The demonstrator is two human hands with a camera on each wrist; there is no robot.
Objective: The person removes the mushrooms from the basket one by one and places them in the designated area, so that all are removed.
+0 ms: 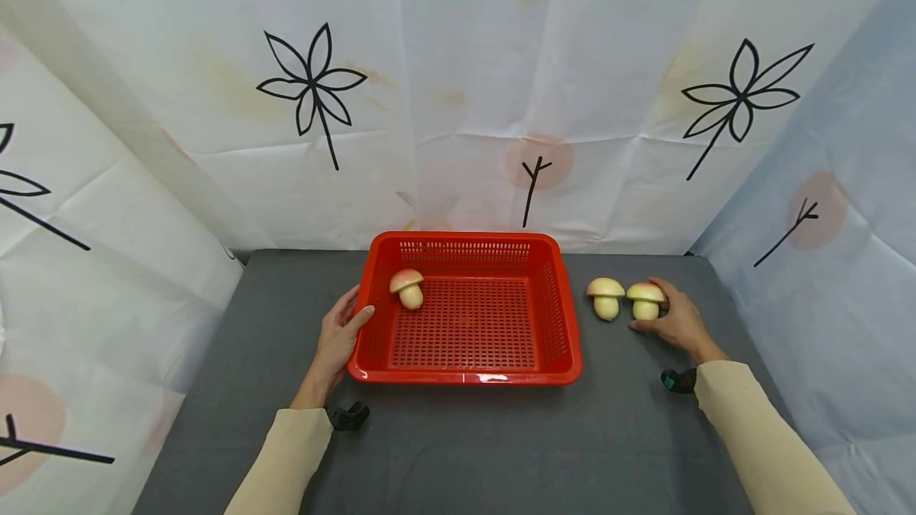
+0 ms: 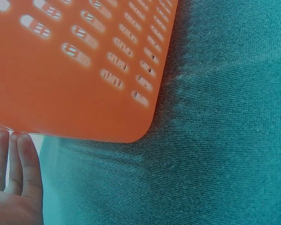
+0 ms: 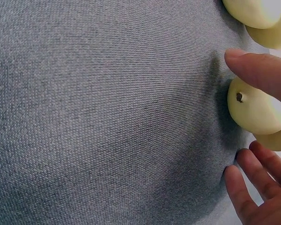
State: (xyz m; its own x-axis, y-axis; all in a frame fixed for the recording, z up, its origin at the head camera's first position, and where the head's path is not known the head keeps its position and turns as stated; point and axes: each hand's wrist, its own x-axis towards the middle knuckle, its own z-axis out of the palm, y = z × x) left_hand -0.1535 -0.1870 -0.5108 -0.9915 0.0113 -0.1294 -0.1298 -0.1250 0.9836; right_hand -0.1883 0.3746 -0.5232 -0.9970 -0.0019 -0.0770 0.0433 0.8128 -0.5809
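A red plastic basket point(image 1: 465, 376) with slotted walls stands in the middle of the table. My left hand point(image 1: 336, 340) holds its left side, thumb over the rim and fingers along the outside; in the left wrist view the fingertips meet the edge of the basket wall point(image 2: 84, 103). One toy mushroom point(image 1: 407, 289) with a pinkish cap lies inside, at the upper left. To the right of the basket are two pale yellow mushrooms. My right hand point(image 1: 676, 320) spreads around the farther one point(image 1: 646, 302), its thumb overlapping the stem point(image 3: 255, 110) in the right wrist view. The other mushroom point(image 1: 605, 298) lies beside it.
A grey cloth point(image 1: 458, 451) covers the table. White fabric walls with printed flowers point(image 1: 458, 102) rise at the back and on both sides. Black bands point(image 1: 348, 417) are on both wrists.
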